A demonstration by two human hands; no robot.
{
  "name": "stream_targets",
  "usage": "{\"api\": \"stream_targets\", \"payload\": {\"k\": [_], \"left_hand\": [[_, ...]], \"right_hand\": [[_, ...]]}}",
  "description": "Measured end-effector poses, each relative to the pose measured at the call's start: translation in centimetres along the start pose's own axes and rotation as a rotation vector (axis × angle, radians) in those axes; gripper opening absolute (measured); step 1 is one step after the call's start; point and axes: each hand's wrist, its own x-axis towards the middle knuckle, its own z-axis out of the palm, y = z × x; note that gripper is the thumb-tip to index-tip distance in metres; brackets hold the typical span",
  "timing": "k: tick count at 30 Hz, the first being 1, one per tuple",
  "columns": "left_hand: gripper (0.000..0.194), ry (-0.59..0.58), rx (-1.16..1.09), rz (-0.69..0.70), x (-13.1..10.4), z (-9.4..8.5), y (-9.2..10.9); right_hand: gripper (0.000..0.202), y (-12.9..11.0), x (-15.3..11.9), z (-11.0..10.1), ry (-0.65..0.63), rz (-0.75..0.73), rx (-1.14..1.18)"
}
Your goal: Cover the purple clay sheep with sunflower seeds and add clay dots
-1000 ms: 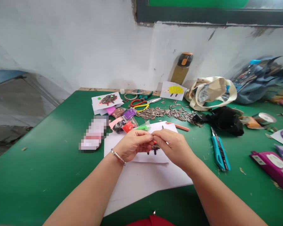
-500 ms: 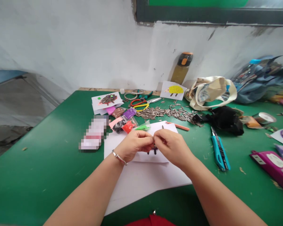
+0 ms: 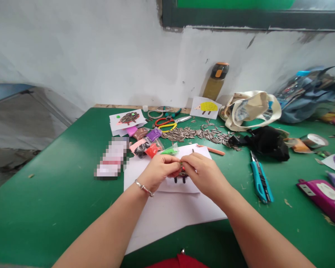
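Observation:
My left hand (image 3: 159,169) and my right hand (image 3: 205,170) meet at the fingertips above white paper (image 3: 167,216). Both are closed in a pinch; a tiny greenish bit shows between them, too small to name. Directly below lies a card (image 3: 181,188) with a seed-covered animal figure (image 3: 182,173) on it, dark legs and a red dot showing. My fingers cover much of that figure. Beyond my left hand are small bags of coloured clay, among them a red one (image 3: 152,150) and a green one (image 3: 170,150).
Sunflower seeds (image 3: 181,134) lie heaped behind the paper. Scissors (image 3: 173,124), an orange stick (image 3: 212,150) and a blue utility knife (image 3: 261,178) lie around it. Finished-looking cards (image 3: 128,119), a bottle (image 3: 216,80) and a cloth bag (image 3: 252,109) stand toward the wall.
My fingertips have shifted slightly, and more of the seed figure with its red dot shows between my hands. Both hands remain pinched together over the card.

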Motion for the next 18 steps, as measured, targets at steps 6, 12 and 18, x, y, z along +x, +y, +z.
{"api": "stream_targets", "payload": {"k": [6,12,18], "left_hand": [[0.018,0.001,0.013,-0.001,-0.01,-0.30,0.03],[0.032,0.036,-0.002,0.010,0.07,-0.52,-0.23],[0.029,0.015,-0.026,0.009,0.02,-0.45,-0.18]], "right_hand": [[0.016,0.24,0.16,-0.32,0.039,0.077,-0.008],[0.013,0.13,0.19,-0.43,0.059,0.099,0.064],[0.015,-0.34,0.11,-0.38,-0.005,0.082,0.138]]}}
